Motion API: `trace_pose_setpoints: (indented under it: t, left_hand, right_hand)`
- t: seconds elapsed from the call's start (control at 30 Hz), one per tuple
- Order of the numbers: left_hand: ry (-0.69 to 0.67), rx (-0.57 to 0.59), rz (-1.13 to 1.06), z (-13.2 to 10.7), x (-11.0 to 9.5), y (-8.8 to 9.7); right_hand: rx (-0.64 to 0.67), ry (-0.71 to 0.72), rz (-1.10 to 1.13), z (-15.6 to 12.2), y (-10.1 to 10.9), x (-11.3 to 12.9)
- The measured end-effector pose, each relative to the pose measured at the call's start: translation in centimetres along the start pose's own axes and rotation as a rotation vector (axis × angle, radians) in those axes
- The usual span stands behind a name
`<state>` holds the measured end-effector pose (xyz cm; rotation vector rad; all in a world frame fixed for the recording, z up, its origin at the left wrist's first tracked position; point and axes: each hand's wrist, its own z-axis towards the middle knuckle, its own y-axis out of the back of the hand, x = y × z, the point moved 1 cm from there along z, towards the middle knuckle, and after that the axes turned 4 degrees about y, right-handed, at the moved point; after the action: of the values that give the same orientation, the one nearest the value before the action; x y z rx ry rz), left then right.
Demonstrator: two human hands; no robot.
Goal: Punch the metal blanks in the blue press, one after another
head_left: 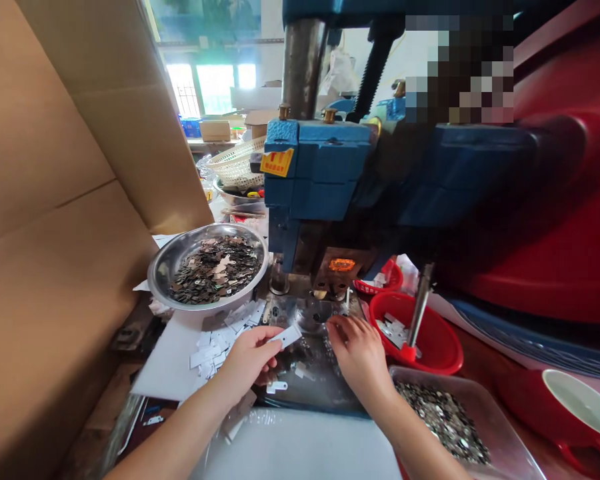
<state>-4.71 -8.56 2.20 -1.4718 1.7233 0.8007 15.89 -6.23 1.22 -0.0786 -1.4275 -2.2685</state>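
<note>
- A blue press (320, 173) dominates the scene.
- A metal bowl (155, 273) sits left of the press.
- The right hand (357, 343), fingers curled, is low before the press; whether it grips anything cannot be told.
- The left hand (253, 360), slightly farther from the press, pinches a white strip (289, 336).
- Before the press, the strip's long axis slants rightward toward the right hand.

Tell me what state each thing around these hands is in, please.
Left hand: pinching a white plate.
Right hand: curled; whether holding anything is unclear.
Blue press: upright; whether running, cannot tell.
Steel bowl: filled with dark flat pieces.
Loose white plates: piled, overlapping.
Red basin: partly filled with white pieces.
Clear tub: holding small shiny pieces.
</note>
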Motion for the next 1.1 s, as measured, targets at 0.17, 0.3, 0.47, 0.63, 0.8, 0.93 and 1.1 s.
trace_pose_setpoints:
  t: [0.17, 0.3, 0.47, 0.63, 0.8, 0.93, 1.1]
  left_hand:
    - [-0.053, -0.018, -0.003, 0.4, -0.3, -0.4]
    - [-0.045, 0.058, -0.082, 0.5, -0.3, -0.7]
    - [-0.086, 0.004, -0.061, 0.6, -0.5, -1.1]
    - [-0.54, -0.125, 0.301, 0.6, -0.8, -2.0]
    - [-0.898, -0.238, 0.538, 2.3, -1.1, -2.5]
    - [-1.029, -0.267, 0.704, 4.8, -1.8, -2.5]
    - [-1.075, -0.284, 1.004, 6.5, -2.0, -2.3]
  right_hand:
    - [-0.003, 0.101, -0.043, 3.1, 0.0, 0.2]
    - [-0.004, 0.181, -0.084, 3.2, 0.4, 0.0]
    - [-0.027, 0.169, 0.135, 1.8, 1.0, -0.1]
    - [0.268, -0.282, 0.754, 0.2, 1.1, 1.3]
    - [0.193, -0.336, 0.832, 0.4, 0.5, 0.9]
    - [-0.084, -0.136, 0.515, 2.1, -0.5, -0.7]
    - [-0.131, -0.085, 0.377, 3.5, -2.1, -1.7]
